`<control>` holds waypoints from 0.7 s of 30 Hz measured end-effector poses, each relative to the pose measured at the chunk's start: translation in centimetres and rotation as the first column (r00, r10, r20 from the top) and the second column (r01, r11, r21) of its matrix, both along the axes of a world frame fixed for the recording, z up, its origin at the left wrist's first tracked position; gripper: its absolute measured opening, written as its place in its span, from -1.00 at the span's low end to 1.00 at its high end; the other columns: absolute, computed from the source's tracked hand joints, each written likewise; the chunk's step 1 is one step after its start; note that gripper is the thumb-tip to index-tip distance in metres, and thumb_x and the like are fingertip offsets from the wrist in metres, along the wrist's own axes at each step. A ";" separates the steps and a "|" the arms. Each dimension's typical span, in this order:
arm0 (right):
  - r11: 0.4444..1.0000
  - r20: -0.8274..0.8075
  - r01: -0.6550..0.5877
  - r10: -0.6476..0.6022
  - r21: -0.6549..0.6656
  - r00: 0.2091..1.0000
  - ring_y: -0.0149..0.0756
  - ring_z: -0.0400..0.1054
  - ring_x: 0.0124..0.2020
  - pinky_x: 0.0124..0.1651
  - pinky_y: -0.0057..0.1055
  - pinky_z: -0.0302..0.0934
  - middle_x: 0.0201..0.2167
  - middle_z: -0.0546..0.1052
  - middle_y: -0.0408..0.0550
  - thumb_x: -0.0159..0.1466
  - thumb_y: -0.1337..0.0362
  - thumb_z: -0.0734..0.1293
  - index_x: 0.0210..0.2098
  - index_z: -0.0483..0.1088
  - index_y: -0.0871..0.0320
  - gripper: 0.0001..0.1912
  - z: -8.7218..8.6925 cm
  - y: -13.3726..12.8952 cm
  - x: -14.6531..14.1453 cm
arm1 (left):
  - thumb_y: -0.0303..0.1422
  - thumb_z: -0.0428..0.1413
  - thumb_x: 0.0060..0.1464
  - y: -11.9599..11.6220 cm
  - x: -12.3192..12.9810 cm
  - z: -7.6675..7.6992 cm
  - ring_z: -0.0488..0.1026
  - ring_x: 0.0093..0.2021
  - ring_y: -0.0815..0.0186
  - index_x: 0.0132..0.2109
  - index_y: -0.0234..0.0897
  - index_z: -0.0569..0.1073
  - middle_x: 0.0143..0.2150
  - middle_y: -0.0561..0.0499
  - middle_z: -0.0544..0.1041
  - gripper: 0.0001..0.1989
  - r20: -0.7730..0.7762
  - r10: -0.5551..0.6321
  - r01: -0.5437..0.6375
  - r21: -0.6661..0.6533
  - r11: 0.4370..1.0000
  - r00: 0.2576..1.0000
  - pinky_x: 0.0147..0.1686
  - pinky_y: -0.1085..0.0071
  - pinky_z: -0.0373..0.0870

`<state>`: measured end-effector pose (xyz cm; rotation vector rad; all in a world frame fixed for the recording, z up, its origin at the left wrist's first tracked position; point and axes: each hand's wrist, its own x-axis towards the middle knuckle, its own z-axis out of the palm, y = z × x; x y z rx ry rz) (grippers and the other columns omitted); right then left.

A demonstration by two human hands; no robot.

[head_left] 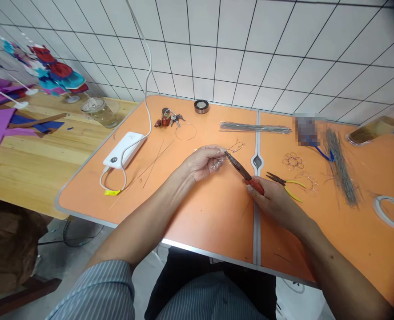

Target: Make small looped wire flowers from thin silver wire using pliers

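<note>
My left hand (205,162) is closed around a bent piece of thin wire (236,146), pinched between thumb and fingers; a loop of it sticks out to the right. Some clear, shiny material (217,164) shows below the fingertips, too small to name. My right hand (277,200) grips the red handles of pliers (240,168), whose dark jaws meet the wire at my left fingertips. Whether the jaws are closed on it I cannot tell. Right of the pliers lies a second pair with yellow handles (293,183), near a flower-shaped wire piece (293,161).
On the orange table (197,213) are a white power bank (123,149) with its cable, keys (175,119), a tape roll (201,106), straight wires (255,128), a bundle of wires (342,169) and a white ring (392,213). A lidded cup (100,112) stands on the wooden table.
</note>
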<state>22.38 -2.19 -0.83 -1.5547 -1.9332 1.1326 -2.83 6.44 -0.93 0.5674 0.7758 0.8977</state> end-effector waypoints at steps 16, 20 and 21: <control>0.908 -0.433 -0.173 -0.011 -0.382 0.901 -0.41 0.31 -0.63 -0.57 -0.42 0.14 -0.46 0.45 -0.22 0.47 -0.17 0.39 0.00 0.46 0.14 -0.53 -0.9 -0.2 -0.7 | -0.61 0.33 0.04 0.4 -0.3 -0.5 0.30 -0.63 0.50 -0.43 -0.37 0.47 -0.56 0.05 0.42 -0.80 0.036 -0.016 0.015 0.005 1.000 0.999 -0.65 0.65 0.17; 0.944 -0.340 -0.070 -0.046 -0.322 0.939 -0.41 0.31 -0.59 -0.55 -0.43 0.15 -0.46 0.43 -0.22 0.47 -0.14 0.39 -0.08 0.44 0.11 -0.58 -0.7 -0.5 -1.0 | -0.64 0.26 0.06 0.4 -0.3 -0.5 0.28 -0.63 0.50 -0.41 -0.40 0.50 -0.57 0.04 0.42 -0.86 0.016 -0.018 0.019 -0.023 1.000 1.000 -0.64 0.65 0.18; 0.897 -0.425 -0.154 -0.041 -0.415 0.904 -0.41 0.30 -0.62 -0.58 -0.42 0.13 -0.46 0.44 -0.23 0.46 -0.17 0.38 -0.04 0.43 0.10 -0.55 -0.6 -0.5 -0.9 | -0.64 0.25 0.06 0.3 -0.3 -0.5 0.27 -0.63 0.50 -0.42 -0.39 0.49 -0.57 0.04 0.41 -0.85 0.027 -0.030 0.031 -0.024 0.999 0.999 -0.64 0.64 0.19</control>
